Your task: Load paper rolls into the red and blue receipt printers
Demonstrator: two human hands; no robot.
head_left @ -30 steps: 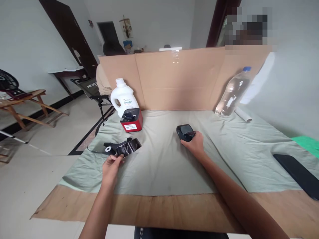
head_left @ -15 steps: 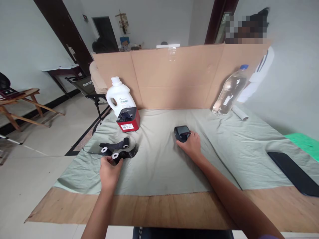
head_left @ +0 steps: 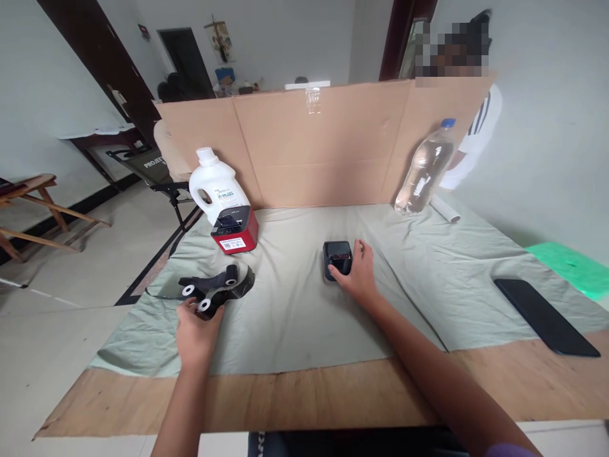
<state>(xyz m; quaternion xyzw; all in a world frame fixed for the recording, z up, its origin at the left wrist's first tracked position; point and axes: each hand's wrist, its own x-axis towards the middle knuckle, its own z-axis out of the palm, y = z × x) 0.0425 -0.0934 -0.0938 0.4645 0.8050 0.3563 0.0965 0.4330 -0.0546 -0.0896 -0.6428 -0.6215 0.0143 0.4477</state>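
My left hand (head_left: 200,327) holds one black ribbon roll (head_left: 212,306) with a white core, thumb and fingers on either side of it. Loose black ribbon winds from it to other black rolls (head_left: 190,293) lying on the cloth. My right hand (head_left: 359,276) is at a small black box-shaped device (head_left: 337,257) with a glossy dark window, which stands on the cloth. The thumb is at the device's front, while the fingers are spread apart beside its right side.
A red and black machine (head_left: 240,240) with a QR label stands before a white jug (head_left: 219,184). A clear bottle (head_left: 425,168) leans at the cardboard screen (head_left: 323,152), beside a white tube (head_left: 445,209). A black phone-like slab (head_left: 542,317) lies right. Behind the screen is a person (head_left: 480,133).
The black device has turned to face me more squarely, and my right fingers have come away from its side. My left hand stays at the ribbon roll. The camera view has shifted slightly.
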